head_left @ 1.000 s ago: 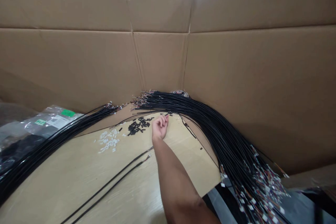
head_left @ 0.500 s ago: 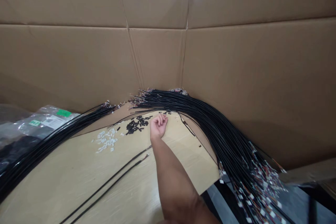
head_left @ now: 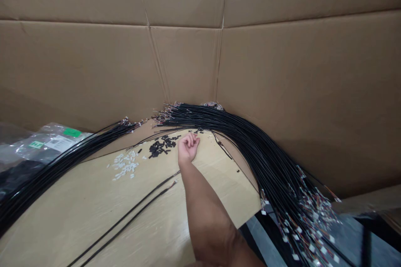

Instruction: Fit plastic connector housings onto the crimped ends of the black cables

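My right hand [head_left: 188, 147] rests palm up on the light wooden board [head_left: 150, 221], its fingers curled in; whether anything small is inside them cannot be made out. Just left of it lies a pile of short black pieces [head_left: 161, 147], and farther left a scatter of small white connectors [head_left: 125, 164]. Two black cables [head_left: 134, 217] run along the board from the lower left, one ending close to my wrist. My left hand does not show.
A thick bundle of black cables [head_left: 250, 142] curves along the back and right edge, with white plugs at its lower end. Another bundle [head_left: 62, 162] lies left beside clear plastic bags [head_left: 46, 144]. Tall cardboard walls [head_left: 297, 91] stand behind.
The view has tilted slightly, so the whole scene sits a little higher in the picture. My right hand keeps its place and curled shape on the board.
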Demonstrator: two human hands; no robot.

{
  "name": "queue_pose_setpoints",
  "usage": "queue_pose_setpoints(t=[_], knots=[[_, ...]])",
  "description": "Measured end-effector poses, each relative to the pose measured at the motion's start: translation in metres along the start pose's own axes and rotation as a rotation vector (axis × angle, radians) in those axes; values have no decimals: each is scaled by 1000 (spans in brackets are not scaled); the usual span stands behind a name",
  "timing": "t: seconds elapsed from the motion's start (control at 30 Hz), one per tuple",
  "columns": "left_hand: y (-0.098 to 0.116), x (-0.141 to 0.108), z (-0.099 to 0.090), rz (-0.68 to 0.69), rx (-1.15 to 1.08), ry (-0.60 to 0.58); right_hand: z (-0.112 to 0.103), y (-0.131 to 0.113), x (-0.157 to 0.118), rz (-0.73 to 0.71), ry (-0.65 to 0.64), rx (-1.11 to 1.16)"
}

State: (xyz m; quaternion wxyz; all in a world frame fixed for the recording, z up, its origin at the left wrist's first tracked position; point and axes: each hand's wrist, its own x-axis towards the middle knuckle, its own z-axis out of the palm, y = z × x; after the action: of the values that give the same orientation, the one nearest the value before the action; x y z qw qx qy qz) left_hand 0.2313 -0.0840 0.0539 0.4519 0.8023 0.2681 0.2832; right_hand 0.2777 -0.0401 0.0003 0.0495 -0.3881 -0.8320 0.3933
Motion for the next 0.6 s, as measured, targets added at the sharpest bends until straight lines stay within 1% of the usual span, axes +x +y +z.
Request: queue_pose_setpoints(t=[0.1,0.17,0.2,0.23,0.27,0.33,0.37,0.4,0.43,0.5,0.6], knots=[[-4,2,0,25,-7,101,2,-7,3,170,-106,-372],[-7,2,2,47,-13,158,2,-14,5,350,-188,-692],[-9,2,2,59,-17,186,1,-18,5,475,-238,-869],[-11,2,3,70,-21,216,1,-22,6,627,-298,-1061],[-13,2,4,81,-27,248,1,-25,6,815,-369,-1264],[-16,2,4,103,-39,308,1,-33,6,1255,-524,-1684],[-17,2,4,115,-46,331,2,-36,5,1475,-591,-1862],[-17,3,4,128,-52,349,1,-39,4,1669,-646,-1994],[-17,3,4,140,-57,364,1,-41,3,1838,-688,-2086],[-15,3,4,162,-62,394,-1,-46,2,2130,-762,-2189],[-9,-1,6,174,-53,444,-5,-54,0,2501,-870,-2214]])
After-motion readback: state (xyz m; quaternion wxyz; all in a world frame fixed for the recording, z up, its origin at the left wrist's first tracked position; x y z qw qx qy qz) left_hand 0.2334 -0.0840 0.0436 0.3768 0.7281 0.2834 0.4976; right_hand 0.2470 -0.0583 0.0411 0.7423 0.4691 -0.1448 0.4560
